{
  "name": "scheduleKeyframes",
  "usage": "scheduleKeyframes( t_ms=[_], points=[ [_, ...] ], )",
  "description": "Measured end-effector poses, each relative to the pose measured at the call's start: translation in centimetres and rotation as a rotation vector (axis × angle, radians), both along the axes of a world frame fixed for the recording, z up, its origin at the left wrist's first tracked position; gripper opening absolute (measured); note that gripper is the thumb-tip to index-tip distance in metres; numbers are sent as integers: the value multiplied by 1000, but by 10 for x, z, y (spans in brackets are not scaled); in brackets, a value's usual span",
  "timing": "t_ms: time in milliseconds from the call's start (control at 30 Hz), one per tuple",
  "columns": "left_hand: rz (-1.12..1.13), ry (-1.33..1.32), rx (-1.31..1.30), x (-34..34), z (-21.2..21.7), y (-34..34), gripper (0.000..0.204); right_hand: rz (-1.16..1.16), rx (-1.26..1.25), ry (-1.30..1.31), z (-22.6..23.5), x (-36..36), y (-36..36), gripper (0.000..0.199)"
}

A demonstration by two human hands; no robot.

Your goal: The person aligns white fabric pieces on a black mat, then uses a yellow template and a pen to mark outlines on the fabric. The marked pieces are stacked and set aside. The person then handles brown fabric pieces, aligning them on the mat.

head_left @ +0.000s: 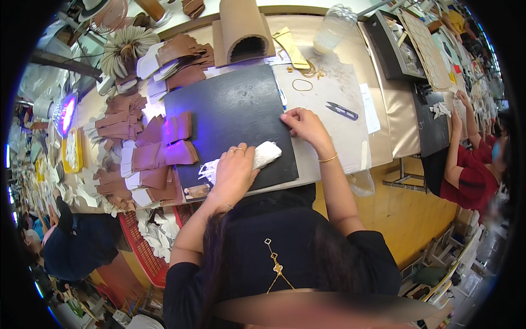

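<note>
A black work board lies in front of me on the table. Across its near part rests a white bundle, with loose strips trailing from its left end. My left hand is closed over the bundle's middle, hiding part of it. At the board's right edge my right hand is bent into a pinch; what is between its fingertips, if anything, is too small to tell. Just beyond those fingertips lies a pen. Dark thread snips lie to the right of this hand.
Brown leather pieces stand in stacks at the board's left. A brown arched form, a yellow strip and a plastic bottle are at the back. A red basket stands below left. A co-worker sits at right.
</note>
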State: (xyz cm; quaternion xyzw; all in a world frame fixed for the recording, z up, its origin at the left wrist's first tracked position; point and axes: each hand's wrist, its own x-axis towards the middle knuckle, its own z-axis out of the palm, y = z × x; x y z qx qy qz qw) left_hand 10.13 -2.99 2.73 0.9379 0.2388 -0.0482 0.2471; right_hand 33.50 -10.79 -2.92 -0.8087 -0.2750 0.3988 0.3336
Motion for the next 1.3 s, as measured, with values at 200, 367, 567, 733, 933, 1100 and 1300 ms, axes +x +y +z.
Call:
scheduleKeyframes(
  t_ms=[200,367,567,733,933,1100,1300],
  points=[
    [0,-17,105,-1,-4,-5,63,25,10,-96,0,-2,1,32],
    [46,-96,164,-5,-14,-14,79,38,195,-143,14,-5,-3,21],
    [11,-118,217,-6,-22,-11,79,1,528,418,36,41,15,23],
    [26,-131,220,-7,-24,-12,78,-236,863,714,31,51,33,21],
    [16,-165,170,-9,-25,-8,76,11,361,-678,9,71,66,33],
    [31,-165,171,-11,-24,-11,76,84,280,-1098,-13,88,83,45],
    [25,-214,167,-12,-23,-9,77,23,127,-1218,-14,82,87,53]
  ],
)
